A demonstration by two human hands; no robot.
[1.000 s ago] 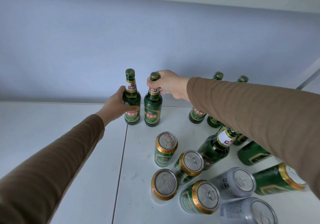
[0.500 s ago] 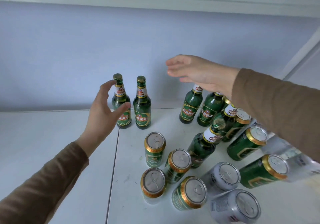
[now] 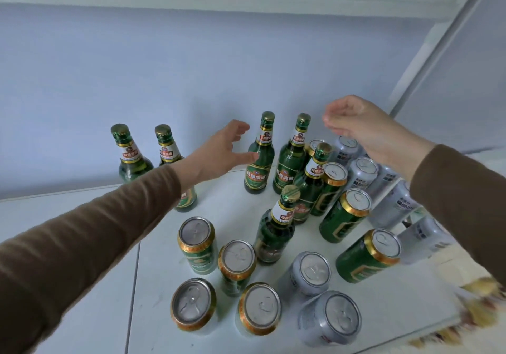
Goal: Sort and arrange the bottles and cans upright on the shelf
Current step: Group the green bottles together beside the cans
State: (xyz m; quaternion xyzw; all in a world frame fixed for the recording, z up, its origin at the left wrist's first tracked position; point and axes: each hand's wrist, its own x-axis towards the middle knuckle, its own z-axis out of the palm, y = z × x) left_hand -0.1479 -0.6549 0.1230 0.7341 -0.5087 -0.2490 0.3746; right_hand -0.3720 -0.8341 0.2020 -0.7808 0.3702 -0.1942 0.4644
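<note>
Two green glass bottles (image 3: pixel 131 153) stand upright side by side at the back left of the white shelf (image 3: pixel 82 244). My left hand (image 3: pixel 222 151) hovers open, fingers spread, its thumb close to another upright green bottle (image 3: pixel 259 159); I cannot tell whether they touch. A fourth bottle (image 3: pixel 292 159) stands right of it, with two more (image 3: pixel 276 227) in front. My right hand (image 3: pixel 364 126) is open above the bottles and silver cans (image 3: pixel 361 170) at the back right, holding nothing. Green cans with gold rims (image 3: pixel 197 244) and silver cans (image 3: pixel 330 318) stand upright in front.
A pale blue wall closes the back of the shelf, and a white shelf board runs overhead. A slanted white post (image 3: pixel 438 52) stands at the right. A seam (image 3: pixel 134 279) divides the shelf surface. Something yellow and frayed (image 3: pixel 482 307) lies at the front right edge.
Both hands let go of the two left bottles and moved right. The left hand now reaches to the third bottle and the right hand hangs over the back right group. The view shifted right.
</note>
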